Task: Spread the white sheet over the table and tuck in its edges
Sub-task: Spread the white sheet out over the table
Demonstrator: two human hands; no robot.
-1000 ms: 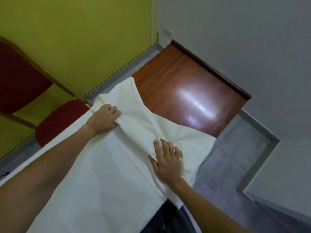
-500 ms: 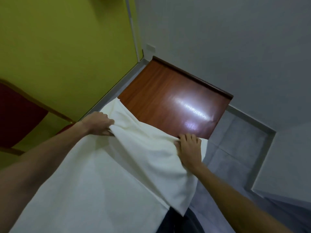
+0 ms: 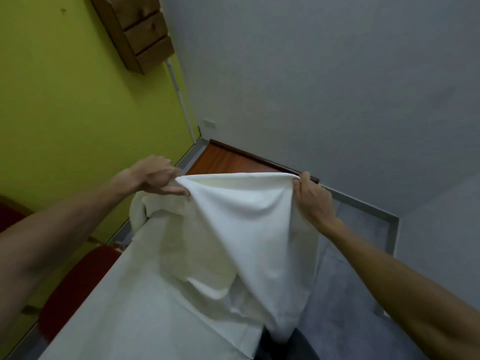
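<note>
A white sheet [image 3: 233, 229] covers the near part of a glossy brown wooden table [image 3: 223, 162]. Its far edge is lifted off the tabletop and stretched between my two hands. My left hand [image 3: 155, 178] pinches the sheet's left corner, and my right hand [image 3: 311, 198] grips the right corner. The raised cloth hangs in a loose fold and hides most of the table. Only a narrow strip of bare wood shows beyond the sheet, at the far end by the grey wall.
A red-cushioned wooden chair [image 3: 75, 281] stands close to the table's left side, against the yellow-green wall. A wooden drawer unit [image 3: 137, 29] hangs on that wall, top left. Grey floor [image 3: 345, 294] runs along the table's right side. Dark trousers [image 3: 285, 346] show at the bottom.
Both hands have gripped the sheet's far edge, lifted it off the table and carried it toward the far end. The camera has tilted up, so more wall shows.
</note>
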